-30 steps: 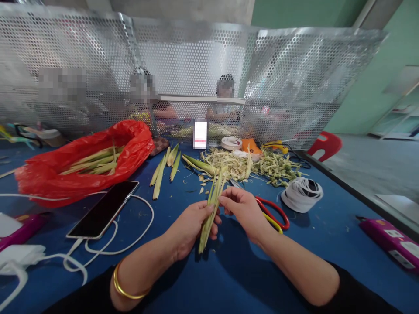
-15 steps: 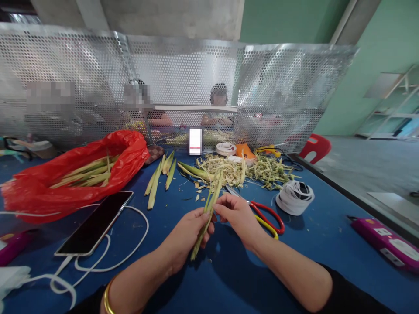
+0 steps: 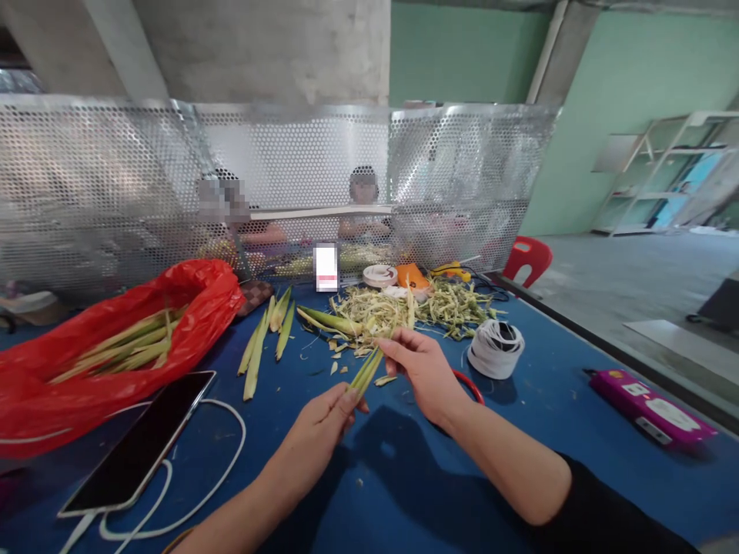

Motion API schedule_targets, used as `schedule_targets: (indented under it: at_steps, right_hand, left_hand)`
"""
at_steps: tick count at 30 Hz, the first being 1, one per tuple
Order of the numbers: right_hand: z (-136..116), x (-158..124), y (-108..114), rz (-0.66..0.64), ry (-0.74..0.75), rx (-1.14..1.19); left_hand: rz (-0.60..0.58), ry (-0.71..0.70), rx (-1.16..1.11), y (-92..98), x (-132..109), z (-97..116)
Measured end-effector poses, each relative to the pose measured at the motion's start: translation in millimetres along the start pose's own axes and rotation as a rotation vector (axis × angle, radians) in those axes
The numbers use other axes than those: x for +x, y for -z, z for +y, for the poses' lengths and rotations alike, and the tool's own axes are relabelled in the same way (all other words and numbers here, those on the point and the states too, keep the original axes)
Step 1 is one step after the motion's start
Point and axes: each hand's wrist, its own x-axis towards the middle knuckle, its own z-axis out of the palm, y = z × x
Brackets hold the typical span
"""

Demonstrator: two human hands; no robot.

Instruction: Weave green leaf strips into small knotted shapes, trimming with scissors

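- At the centre of the blue surface (image 3: 546, 388), the green leaf strips (image 3: 366, 375) stretch between both hands, slanting from seven o'clock up to one o'clock.
- At the seven o'clock end, the left hand (image 3: 332, 415) has a narrow grip, thumb and fingers holding the strips.
- At the one o'clock end, the right hand (image 3: 421, 369) also has a narrow grip, thumb and fingertips pinching the strips.
- Twelve o'clock from the hands: a pile of pale shreds (image 3: 372, 312); at one, a heap of greener scraps (image 3: 456, 308).
- Ten o'clock: loose leaves (image 3: 254, 358) lie flat, and farther out a red plastic bag (image 3: 216, 296) has more leaves inside it.
- Eight o'clock: a dark-screened phone (image 3: 144, 446) lies with a white cable plugged into its near end.
- Two o'clock: a roll of white tape (image 3: 496, 352); a red handle (image 3: 472, 385) shows just beside the right wrist, partly hidden.
- Three o'clock, well apart: a purple object (image 3: 650, 408).
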Motion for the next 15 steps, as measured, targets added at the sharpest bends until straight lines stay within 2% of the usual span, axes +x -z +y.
schedule_targets:
  at_steps: [7,13,15]
  right_hand:
    - [-2.2,-1.0,-0.8,-0.051,0.019,0.04]
    - [-2.5,-0.3,1.1,-0.015,0.024,0.004]
    - [-2.7,-0.8,1.4,-0.039,-0.005,0.015]
  left_hand:
    - [0.041,-0.01,0.093,3.6,0.6,7.5]
    - [0.054,0.036,0.03,12.1,3.2,12.6]
    - [0.09,-0.017,-0.006,16.6,6.7,16.4]
